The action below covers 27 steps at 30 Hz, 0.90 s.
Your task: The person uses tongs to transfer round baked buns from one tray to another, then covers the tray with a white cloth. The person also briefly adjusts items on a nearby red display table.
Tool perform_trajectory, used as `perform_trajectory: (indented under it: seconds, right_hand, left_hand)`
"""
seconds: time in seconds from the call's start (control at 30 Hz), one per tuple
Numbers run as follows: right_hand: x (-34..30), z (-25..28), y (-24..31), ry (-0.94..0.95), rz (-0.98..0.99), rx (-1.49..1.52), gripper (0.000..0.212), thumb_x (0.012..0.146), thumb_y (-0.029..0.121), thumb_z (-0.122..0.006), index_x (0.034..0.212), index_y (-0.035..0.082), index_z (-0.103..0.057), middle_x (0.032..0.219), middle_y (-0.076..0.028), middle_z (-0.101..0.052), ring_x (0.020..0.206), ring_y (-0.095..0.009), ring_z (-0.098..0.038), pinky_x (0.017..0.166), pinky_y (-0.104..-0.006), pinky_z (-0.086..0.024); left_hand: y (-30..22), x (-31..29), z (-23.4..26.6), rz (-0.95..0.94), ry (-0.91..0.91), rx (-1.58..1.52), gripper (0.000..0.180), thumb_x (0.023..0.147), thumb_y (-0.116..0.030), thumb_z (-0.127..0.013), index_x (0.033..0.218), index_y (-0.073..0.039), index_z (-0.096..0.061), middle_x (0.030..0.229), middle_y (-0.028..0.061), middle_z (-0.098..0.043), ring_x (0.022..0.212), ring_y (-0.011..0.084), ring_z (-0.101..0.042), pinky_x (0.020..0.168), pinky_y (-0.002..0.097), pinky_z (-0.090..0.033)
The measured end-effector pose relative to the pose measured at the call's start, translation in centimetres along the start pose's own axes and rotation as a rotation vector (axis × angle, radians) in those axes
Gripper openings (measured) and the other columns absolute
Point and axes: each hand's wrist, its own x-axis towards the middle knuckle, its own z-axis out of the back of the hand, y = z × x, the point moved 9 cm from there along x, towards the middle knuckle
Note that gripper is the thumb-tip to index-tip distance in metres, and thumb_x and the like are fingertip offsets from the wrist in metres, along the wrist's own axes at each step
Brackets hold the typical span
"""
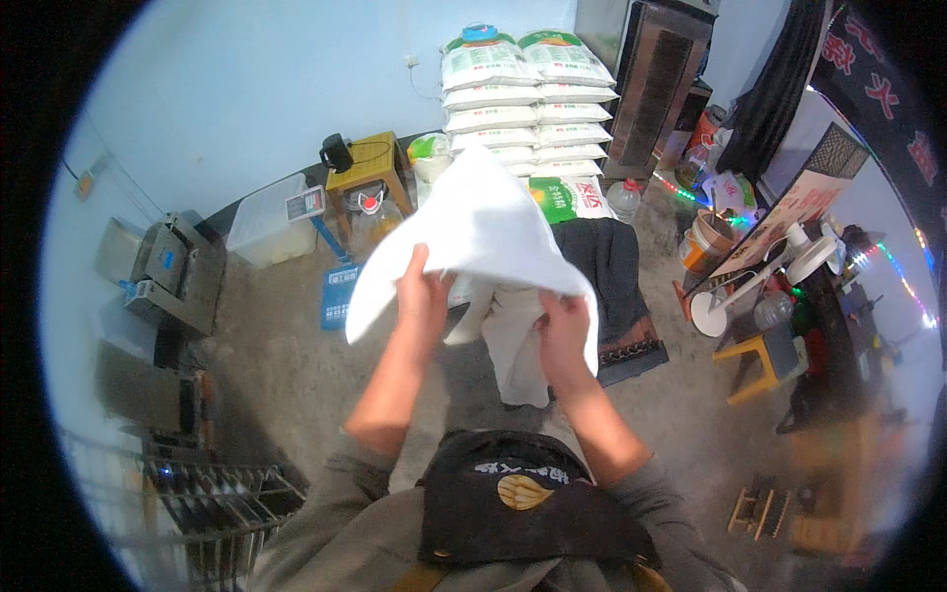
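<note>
A white cloth (481, 217) is spread out in front of my body, its top peaked and its sides hanging down. My left hand (422, 296) grips its near edge on the left, with the fingers partly hidden by the fabric. On the other side, my right hand (564, 333) pinches the edge, and a loose white fold hangs beside it. Both hands are raised above the floor, with the palms inward. What lies directly behind the cloth is hidden.
Stacked white sacks (493, 97) stand against the back wall, beside a dark cabinet (659, 89). Left of them are a yellow stool (363, 170), a clear plastic bin (271, 222) and a blue platform scale (340, 296). Black fabric (607, 276) lies right of the cloth; a white lamp (710, 314) stands farther right.
</note>
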Motion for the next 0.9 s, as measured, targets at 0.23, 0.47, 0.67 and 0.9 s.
perform_trajectory:
  seconds: [0.23,0.47,0.67,0.9]
  right_hand:
    - [1.2,-7.0,14.6,0.101,0.324,0.161,0.019,0.092,0.006,-0.074,0.109,0.008,-0.065,0.099,0.000,-0.072,0.088,-0.009,-0.065,0.082,-0.0259,-0.051]
    - [-8.1,-5.1,30.1,-0.121,0.683,0.046,0.029,0.102,0.020,-0.063,0.126,0.004,-0.064,0.119,-0.010,-0.070,0.110,-0.021,-0.067,0.101,-0.0396,-0.052]
    - [-21.2,1.3,43.2,-0.318,0.999,-0.116,0.039,0.110,0.029,-0.047,0.129,-0.001,-0.063,0.123,-0.014,-0.070,0.115,-0.027,-0.067,0.102,-0.0427,-0.053]
    - [-29.8,4.8,47.6,-0.076,0.908,-0.189,0.038,0.108,0.031,-0.052,0.130,0.002,-0.062,0.124,-0.013,-0.069,0.115,-0.025,-0.065,0.104,-0.0440,-0.051]
  left_hand:
    - [-8.0,8.0,-10.3,0.042,0.251,-0.194,0.033,0.105,-0.019,-0.050,0.131,0.001,-0.053,0.129,0.0137,-0.062,0.115,0.0248,-0.060,0.101,0.0421,-0.049]
    - [-7.8,9.1,-9.0,0.093,0.135,-0.254,0.042,0.101,-0.018,-0.056,0.136,0.002,-0.047,0.136,0.0158,-0.056,0.129,0.0301,-0.054,0.113,0.0471,-0.043]
    - [-1.0,3.8,-2.2,0.170,0.178,-0.186,0.045,0.102,-0.015,-0.053,0.143,0.002,-0.043,0.143,0.0150,-0.051,0.132,0.0315,-0.053,0.113,0.0506,-0.043]
    - [15.3,-5.9,9.4,0.750,0.063,0.015,0.057,0.107,-0.036,-0.048,0.150,0.000,-0.037,0.143,0.0196,-0.052,0.129,0.0315,-0.057,0.108,0.0493,-0.049]
